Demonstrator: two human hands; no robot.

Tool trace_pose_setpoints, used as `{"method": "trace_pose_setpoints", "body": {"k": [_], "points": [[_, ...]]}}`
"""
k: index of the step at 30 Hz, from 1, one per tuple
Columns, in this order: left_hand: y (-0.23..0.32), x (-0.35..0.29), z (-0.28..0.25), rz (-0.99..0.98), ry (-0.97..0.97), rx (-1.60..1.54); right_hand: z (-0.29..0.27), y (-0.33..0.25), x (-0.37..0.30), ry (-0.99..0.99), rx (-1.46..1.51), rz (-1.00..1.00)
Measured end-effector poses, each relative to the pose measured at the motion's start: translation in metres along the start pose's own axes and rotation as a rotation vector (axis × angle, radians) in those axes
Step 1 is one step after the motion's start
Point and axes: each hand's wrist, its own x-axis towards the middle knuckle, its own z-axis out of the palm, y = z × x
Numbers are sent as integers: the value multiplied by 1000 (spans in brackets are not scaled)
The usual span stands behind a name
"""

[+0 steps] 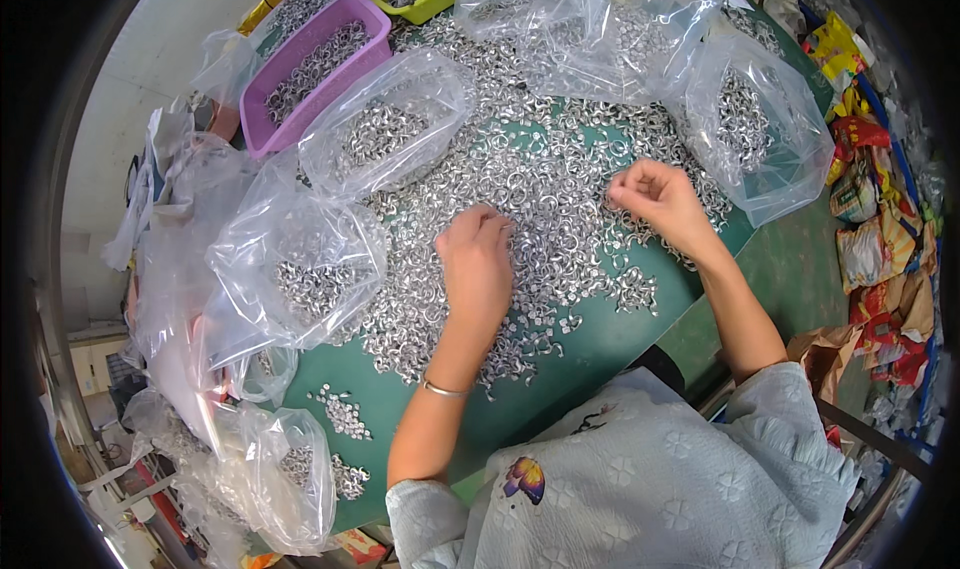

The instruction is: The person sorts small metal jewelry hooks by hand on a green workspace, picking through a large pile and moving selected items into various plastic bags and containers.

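Note:
A wide heap of small silvery metal ring-like parts [540, 179] is spread over the green tabletop [590, 344]. My left hand [474, 259], with a bangle on its wrist, reaches into the middle of the heap. Its fingers are bent and drawn together, and whatever is at their tips is hidden. Over the heap's right side, my right hand [658, 197] has its fingers curled against the thumb in a pinch. Anything held there is too small to make out. Nearest the right hand is a clear plastic bag [765, 184] partly filled with the same parts.
Left of the heap lie clear bags [300, 259] [390, 134] of parts and a purple basket [255, 104]. A yellow-green basket [425, 7] and more bags [600, 29] stand at the far side. A small separate pile [343, 412] sits near left. Colourful packets [870, 189] line the right.

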Motion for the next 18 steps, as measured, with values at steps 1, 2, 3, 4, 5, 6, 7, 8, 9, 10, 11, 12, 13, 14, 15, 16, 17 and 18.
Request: {"method": "trace_pose_setpoints", "body": {"k": [1, 2, 3, 4, 5, 6, 7, 8, 9, 10, 11, 12, 13, 14, 15, 16, 17, 18], "points": [[-2, -1, 0, 39, 86, -3, -1, -6, 0, -5, 245, 118], [-1, -3, -2, -166, 47, -251, -2, -10, 0, -12, 489, 235], [6, 1, -10, -372, 0, -501, -7, -11, 1, -81, 677, 298], [11, 3, -15, -579, -49, -749, -9, -8, 0, -96, 662, 317], [8, 4, -14, -583, -38, -861, -10, -2, -1, -111, 647, 336], [4, 2, -16, -569, -62, -811, -9, 0, 0, -134, 632, 355], [1, 0, -16, -555, -87, -761, -4, 0, 1, -77, 475, 383], [-2, -2, -16, -541, -111, -711, 3, 0, -1, -26, 70, 154], [-4, -4, -15, -515, -112, -725, 14, -3, -4, 26, -330, -78], [-6, -5, -15, -489, -112, -739, 22, -4, -6, 79, -727, -312], [-8, -6, -15, -462, -114, -753, 28, 4, -6, 59, -777, -363], [-8, -5, -17, -403, -144, -645, 34, 1, -6, 90, -810, -323], [-7, -5, -21, -344, -175, -538, 33, 5, -6, 86, -809, -329], [-6, -3, -23, -283, -206, -431, 30, 11, -6, 83, -809, -334], [-5, -4, -24, -221, -156, -326, 25, 13, -6, 74, -750, -321], [-1, 0, -22, -162, -114, -247, 19, 15, -5, 67, -692, -308], [3, 10, -18, -102, -73, -169, 16, 16, -5, 61, -633, -293], [7, 19, -11, -42, -32, -92, 19, 13, -5, 85, -700, -335]]}}
